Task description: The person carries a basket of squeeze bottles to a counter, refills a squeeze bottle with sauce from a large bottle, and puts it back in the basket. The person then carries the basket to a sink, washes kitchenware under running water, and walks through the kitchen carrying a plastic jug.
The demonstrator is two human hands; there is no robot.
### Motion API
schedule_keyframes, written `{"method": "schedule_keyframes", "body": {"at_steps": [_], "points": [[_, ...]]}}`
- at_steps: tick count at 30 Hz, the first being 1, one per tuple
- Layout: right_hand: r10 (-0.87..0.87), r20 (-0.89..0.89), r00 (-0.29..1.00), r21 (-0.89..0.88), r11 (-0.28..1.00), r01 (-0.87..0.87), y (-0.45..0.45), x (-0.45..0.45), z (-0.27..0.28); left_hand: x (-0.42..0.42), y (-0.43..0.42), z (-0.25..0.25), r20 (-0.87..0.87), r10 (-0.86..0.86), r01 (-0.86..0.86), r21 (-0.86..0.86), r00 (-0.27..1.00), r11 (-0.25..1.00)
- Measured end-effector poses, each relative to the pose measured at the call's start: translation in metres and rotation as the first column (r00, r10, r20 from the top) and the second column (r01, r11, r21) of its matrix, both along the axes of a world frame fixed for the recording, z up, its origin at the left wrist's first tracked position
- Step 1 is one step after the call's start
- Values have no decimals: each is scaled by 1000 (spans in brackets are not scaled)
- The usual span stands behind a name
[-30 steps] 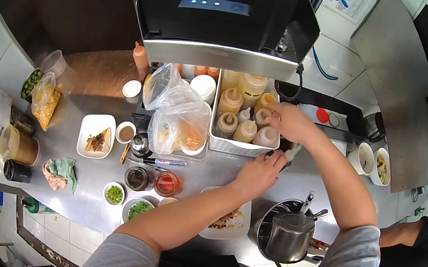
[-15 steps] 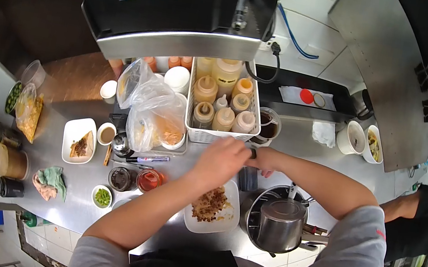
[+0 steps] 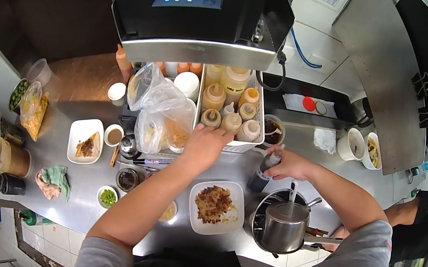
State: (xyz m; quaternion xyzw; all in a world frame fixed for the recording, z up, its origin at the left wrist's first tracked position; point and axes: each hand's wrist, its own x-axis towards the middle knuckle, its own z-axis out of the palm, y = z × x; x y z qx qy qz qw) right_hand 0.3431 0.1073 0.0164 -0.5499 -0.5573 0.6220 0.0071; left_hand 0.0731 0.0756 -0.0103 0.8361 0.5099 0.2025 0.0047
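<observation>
My right hand point(image 3: 287, 164) is wrapped round the top of a dark squeeze bottle point(image 3: 260, 177), which stands between the basket and the steel pot. My left hand point(image 3: 210, 143) is at the front edge of the white basket point(image 3: 240, 148), its fingertips by the nearest bottles and partly hidden from view. Sauce bottles point(image 3: 213, 97) with pale and brown contents fill the basket. Below my hands lies a square white dish point(image 3: 233, 220) with browned crumbled food point(image 3: 213, 204).
A steel pot point(image 3: 284, 229) with handles stands right of the dish. Plastic bags point(image 3: 158, 106), a small plate point(image 3: 77, 145), a cloth point(image 3: 53, 182) and jars point(image 3: 127, 179) are to the left. A machine point(image 3: 189, 49) overhangs the back. Another person's arm point(image 3: 400, 214) is at the right.
My hands, close together half a second ago, have moved apart. The right one now grips the dark bottle; the left has shifted to the basket's front. The camera view has turned slightly.
</observation>
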Motion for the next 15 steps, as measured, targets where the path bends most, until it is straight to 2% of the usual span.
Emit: {"method": "schedule_keyframes", "body": {"at_steps": [1, 2, 3, 5, 7, 8, 10, 11, 13, 15], "points": [[0, 5, 1000, -6, 1000, 0, -2, 8, 6, 0, -3, -3, 5, 0, 0, -6, 1000, 1000], [212, 51, 976, 245, 945, -219, -2, 18, 11, -1, -5, -4, 27, -11, 11, -1, 1000, 1000], [396, 146, 907, 465, 781, -416, -1, 23, 18, -3, -8, -5, 46, -23, 23, 6, 999, 1000], [330, 46, 943, 382, 866, -322, -8, 23, 70, -3, -16, -7, 62, -32, 32, 3, 998, 999], [139, -158, 978, 350, 934, -77, -12, 35, 97, -2, -28, -5, 77, -44, 45, 0, 996, 999], [135, -160, 978, 349, 934, -71, -14, 36, 110, -2, -34, -2, 74, -40, 43, -43, 996, 998], [-16, -279, 960, 475, 866, 153, -16, 35, 127, 0, -46, 2, 69, -43, 49, -83, 997, 995], [-23, -280, 960, 478, 864, 160, -14, 33, 125, 0, -52, 3, 59, -44, 49, -88, 997, 995], [-38, -327, 944, 671, 694, 260, -7, 21, 112, 0, -64, 5, 47, -49, 53, -90, 998, 995], [-61, -347, 936, 700, 647, 302, 2, 1, 98, -1, -76, 7, 35, -60, 64, -112, 998, 992]]}}
